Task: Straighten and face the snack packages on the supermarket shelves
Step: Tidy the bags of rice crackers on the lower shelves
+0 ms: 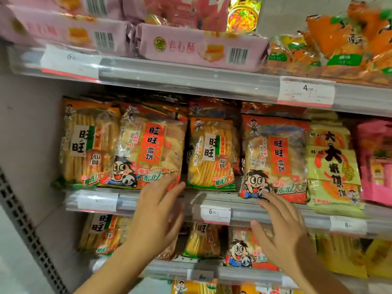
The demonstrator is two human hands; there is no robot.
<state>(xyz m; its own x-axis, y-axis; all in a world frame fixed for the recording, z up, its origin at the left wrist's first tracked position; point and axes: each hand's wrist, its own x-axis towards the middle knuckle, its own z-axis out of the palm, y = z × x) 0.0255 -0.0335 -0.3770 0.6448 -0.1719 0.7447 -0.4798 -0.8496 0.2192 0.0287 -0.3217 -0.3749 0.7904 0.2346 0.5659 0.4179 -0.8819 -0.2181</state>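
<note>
Fingers (169,188) of the left hand (158,211) are straight and spread, tips touching the lower right corner of a red-and-clear rice cracker bag (148,149) that leans left on the middle shelf (254,211). Right hand (284,234) likewise open, fingers extended, one fingertip against the bottom edge of a second red rice cracker bag (275,158), which overhangs the shelf lip. Between the two stands an orange senbei bag (212,153); another orange bag (87,143) sits at far left. Yellow packets (333,166) stand right of the second bag. Pink boxes (201,47) occupy the upper shelf. A price tag (215,213) marked 6 is clipped below.
</note>
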